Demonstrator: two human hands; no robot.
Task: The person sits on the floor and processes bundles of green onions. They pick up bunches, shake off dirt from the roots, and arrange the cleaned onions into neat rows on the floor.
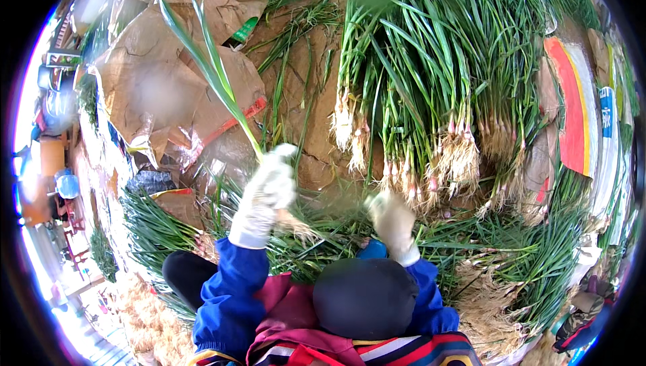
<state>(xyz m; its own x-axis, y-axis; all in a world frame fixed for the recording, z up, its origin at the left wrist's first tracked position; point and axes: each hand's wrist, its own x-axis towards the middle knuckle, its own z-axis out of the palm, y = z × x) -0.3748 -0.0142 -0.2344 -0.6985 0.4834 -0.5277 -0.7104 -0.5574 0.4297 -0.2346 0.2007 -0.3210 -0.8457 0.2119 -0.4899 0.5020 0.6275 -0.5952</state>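
Note:
In a white glove, my left hand (272,184) grips a single green garlic plant (227,98). Its long leaves point up and away to the left, and pale roots hang below the hand. My right hand (396,219), also gloved, is blurred by motion in front of the dark rounded shape at my lap. Its fingers point towards the pile, and whether they hold anything is unclear. Just beyond it lies a large pile of green garlic (429,88), roots towards me. Loose green leaves (323,255) cover the ground beneath both hands.
Brown paper sacking (151,58) lies crumpled at the left. Rooted bundles lie at the left (161,224) and right (535,270). A red, yellow and white sack (575,108) edges the pile. Part of another person (585,315) shows at the lower right.

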